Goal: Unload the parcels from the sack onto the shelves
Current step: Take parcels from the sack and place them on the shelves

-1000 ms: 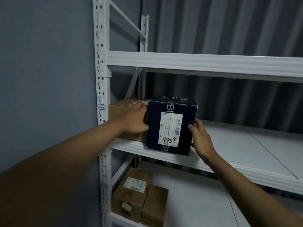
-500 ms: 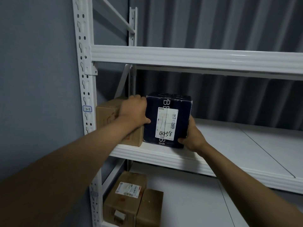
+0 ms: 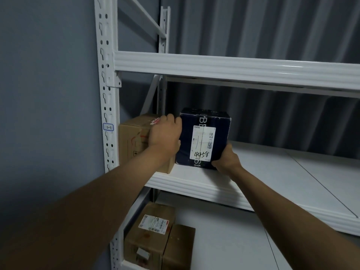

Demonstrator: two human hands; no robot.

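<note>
A dark blue parcel (image 3: 218,133) with a white label reading 4458 stands on the middle shelf (image 3: 263,176) of a white metal rack. My left hand (image 3: 164,133) grips its upper left edge, fingers curled round the corner. My right hand (image 3: 227,159) holds its lower right corner, thumb against the front face. A brown cardboard box (image 3: 132,139) stands directly left of the parcel, partly hidden by my left hand. The sack is out of view.
Two brown cardboard boxes (image 3: 153,236) sit side by side on the lower shelf (image 3: 243,240). The upper shelf beam (image 3: 233,67) runs above. The rack upright (image 3: 107,94) stands by the grey wall at the left. A corrugated wall lies behind.
The dark blue parcel has slid further back on the shelf, away from the front edge. My right hand has dropped from the parcel's side to its lower right corner.
</note>
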